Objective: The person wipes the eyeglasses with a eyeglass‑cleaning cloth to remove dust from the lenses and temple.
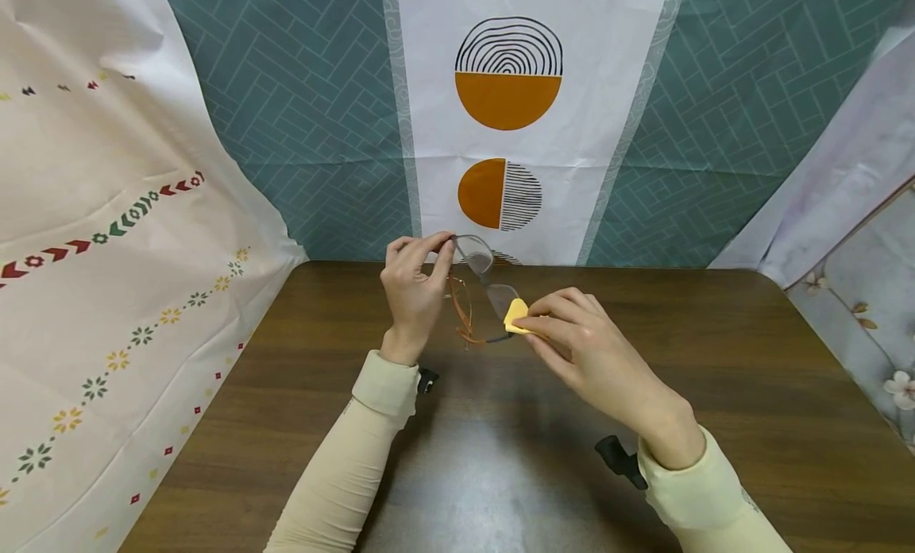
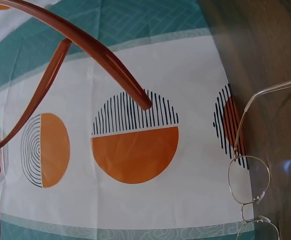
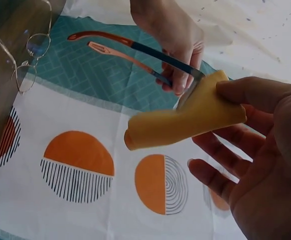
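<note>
Above the table, my left hand (image 1: 416, 287) pinches one end of a pair of glasses (image 1: 477, 253) near the hinge. These glasses have grey-blue fronts and orange-brown temple tips (image 2: 85, 42), which point back toward me. My right hand (image 1: 589, 346) pinches a folded yellow cloth (image 1: 516, 315) over the lens at the other end. In the right wrist view the cloth (image 3: 180, 120) wraps that side and hides most of the lens. A second pair of glasses (image 3: 38, 46), with thin gold wire rims, lies on the table beyond the hands, partly hidden behind the held pair in the head view.
The brown wooden table (image 1: 500, 458) stretches under both arms. A green and white patterned cloth (image 1: 307, 124) hangs at its back edge. Cream cloth (image 1: 129, 243) drapes along the left, and a pale floral cloth (image 1: 865, 299) borders the right.
</note>
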Action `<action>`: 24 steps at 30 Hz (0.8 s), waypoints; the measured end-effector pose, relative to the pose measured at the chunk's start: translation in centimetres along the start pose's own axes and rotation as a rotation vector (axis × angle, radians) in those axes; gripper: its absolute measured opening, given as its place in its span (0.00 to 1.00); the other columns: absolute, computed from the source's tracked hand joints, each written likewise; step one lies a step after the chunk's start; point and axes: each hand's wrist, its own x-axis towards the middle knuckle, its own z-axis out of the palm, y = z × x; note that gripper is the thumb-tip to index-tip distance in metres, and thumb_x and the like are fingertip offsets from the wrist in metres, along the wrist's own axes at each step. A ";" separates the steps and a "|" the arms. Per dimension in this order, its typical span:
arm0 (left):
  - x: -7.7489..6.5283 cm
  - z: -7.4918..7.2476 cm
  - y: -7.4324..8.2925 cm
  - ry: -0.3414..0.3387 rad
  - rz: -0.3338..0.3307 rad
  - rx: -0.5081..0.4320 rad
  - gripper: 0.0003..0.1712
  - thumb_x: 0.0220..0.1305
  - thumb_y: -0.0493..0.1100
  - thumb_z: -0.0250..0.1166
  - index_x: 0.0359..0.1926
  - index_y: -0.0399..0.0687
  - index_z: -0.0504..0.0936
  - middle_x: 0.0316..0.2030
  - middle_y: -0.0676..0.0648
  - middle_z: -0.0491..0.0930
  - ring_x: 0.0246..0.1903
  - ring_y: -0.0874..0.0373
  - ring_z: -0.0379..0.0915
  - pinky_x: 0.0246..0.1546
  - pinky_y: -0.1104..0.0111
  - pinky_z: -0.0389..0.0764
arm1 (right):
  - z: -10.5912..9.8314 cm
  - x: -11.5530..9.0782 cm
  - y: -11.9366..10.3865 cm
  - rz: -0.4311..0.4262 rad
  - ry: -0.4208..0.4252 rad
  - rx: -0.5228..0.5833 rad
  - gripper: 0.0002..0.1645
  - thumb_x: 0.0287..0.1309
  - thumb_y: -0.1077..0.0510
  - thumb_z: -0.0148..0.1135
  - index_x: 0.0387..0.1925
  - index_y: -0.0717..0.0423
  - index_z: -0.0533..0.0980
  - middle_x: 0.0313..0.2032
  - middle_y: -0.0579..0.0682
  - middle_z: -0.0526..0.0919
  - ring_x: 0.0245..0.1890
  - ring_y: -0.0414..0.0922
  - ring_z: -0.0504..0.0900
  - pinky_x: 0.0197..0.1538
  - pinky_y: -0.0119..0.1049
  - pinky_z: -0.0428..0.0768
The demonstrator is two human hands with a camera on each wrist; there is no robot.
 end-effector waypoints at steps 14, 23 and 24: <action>0.0 -0.1 0.1 -0.024 0.001 0.005 0.06 0.67 0.33 0.71 0.42 0.35 0.91 0.34 0.41 0.89 0.32 0.50 0.84 0.52 0.55 0.74 | -0.2 -0.1 1.2 0.027 0.025 -0.058 0.14 0.55 0.71 0.74 0.44 0.57 0.88 0.41 0.49 0.83 0.46 0.49 0.76 0.50 0.47 0.71; 0.0 0.0 0.3 0.006 0.001 0.015 0.05 0.66 0.32 0.71 0.41 0.35 0.91 0.33 0.42 0.89 0.30 0.50 0.84 0.54 0.55 0.73 | 0.1 0.0 0.3 -0.009 0.028 -0.051 0.13 0.57 0.68 0.74 0.44 0.57 0.87 0.43 0.48 0.84 0.46 0.48 0.77 0.50 0.43 0.71; 0.0 0.0 0.3 0.005 0.001 0.019 0.05 0.67 0.32 0.71 0.41 0.35 0.91 0.33 0.42 0.89 0.30 0.50 0.84 0.54 0.55 0.73 | 0.1 0.0 0.2 -0.015 0.026 -0.051 0.13 0.57 0.68 0.74 0.44 0.57 0.87 0.43 0.48 0.84 0.46 0.48 0.77 0.49 0.43 0.71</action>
